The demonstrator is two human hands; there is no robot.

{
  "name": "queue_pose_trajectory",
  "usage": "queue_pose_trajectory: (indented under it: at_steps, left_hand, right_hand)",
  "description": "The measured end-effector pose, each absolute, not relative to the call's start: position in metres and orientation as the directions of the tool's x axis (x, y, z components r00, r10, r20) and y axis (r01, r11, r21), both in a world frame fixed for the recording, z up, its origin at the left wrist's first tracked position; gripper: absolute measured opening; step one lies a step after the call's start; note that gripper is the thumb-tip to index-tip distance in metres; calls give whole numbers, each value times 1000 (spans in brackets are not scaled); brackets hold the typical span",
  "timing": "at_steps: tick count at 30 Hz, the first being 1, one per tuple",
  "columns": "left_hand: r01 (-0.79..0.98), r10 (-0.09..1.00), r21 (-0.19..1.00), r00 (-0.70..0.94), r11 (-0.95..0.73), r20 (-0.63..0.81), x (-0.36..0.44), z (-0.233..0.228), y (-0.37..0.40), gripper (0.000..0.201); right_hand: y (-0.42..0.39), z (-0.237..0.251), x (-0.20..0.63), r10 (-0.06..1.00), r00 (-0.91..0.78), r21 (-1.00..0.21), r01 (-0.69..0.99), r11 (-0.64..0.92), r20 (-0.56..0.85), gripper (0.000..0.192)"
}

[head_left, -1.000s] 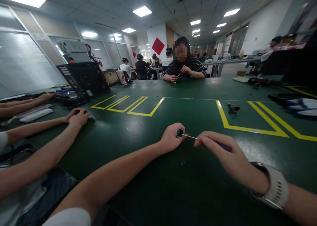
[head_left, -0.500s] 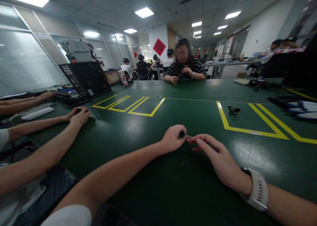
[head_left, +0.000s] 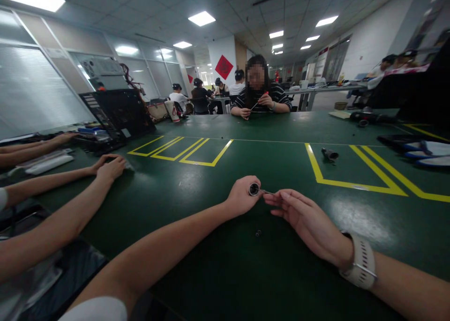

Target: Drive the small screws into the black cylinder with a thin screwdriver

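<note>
Left hand (head_left: 242, 197) gripping small black cylindrical part (head_left: 253, 189) w/ round open end facing camera, held just above green table (head_left: 218, 265), near its middle. Right hand (head_left: 298, 213) closing fingers round thin metal tool (head_left: 266, 192), prob. small screwdriver; tip touching or entering part's opening, can't tell which. Handle mostly hidden under fingers. Pale wristband (head_left: 358, 262) sitting on right wrist.

Lying on table just below hands: tiny dark bits (head_left: 258, 233), screws or similar, too small to tell. Resting inside yellow-taped box, well apart to the right: second dark cylindrical part (head_left: 329, 154).

Reaching in from left: co-worker's hands (head_left: 110, 165), near black computer case (head_left: 117, 115). Sitting across table: person in striped top (head_left: 262, 96), holding thin tool. Others sitting at desks further back.
</note>
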State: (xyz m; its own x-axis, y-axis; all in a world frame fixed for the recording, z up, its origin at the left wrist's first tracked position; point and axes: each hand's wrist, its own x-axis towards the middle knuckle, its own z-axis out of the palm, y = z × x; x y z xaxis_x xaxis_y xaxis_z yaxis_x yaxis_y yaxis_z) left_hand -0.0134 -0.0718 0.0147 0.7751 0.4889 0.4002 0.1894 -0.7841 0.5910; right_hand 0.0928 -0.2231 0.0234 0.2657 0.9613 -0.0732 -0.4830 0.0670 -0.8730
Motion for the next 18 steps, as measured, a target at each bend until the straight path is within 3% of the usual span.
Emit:
queue_pose_trajectory:
  at_steps: [6, 18]
  left_hand:
    - [225, 486, 546, 779, -807, 397, -15, 14, -72, 7]
    - [134, 434, 603, 814, -787, 386, -14, 13, -68, 7]
  right_hand:
    - [-225, 26, 88, 959, 273, -924, -382, 39, -73, 20]
    - [-219, 21, 100, 981, 184, -860, -509, 34, -69, 15]
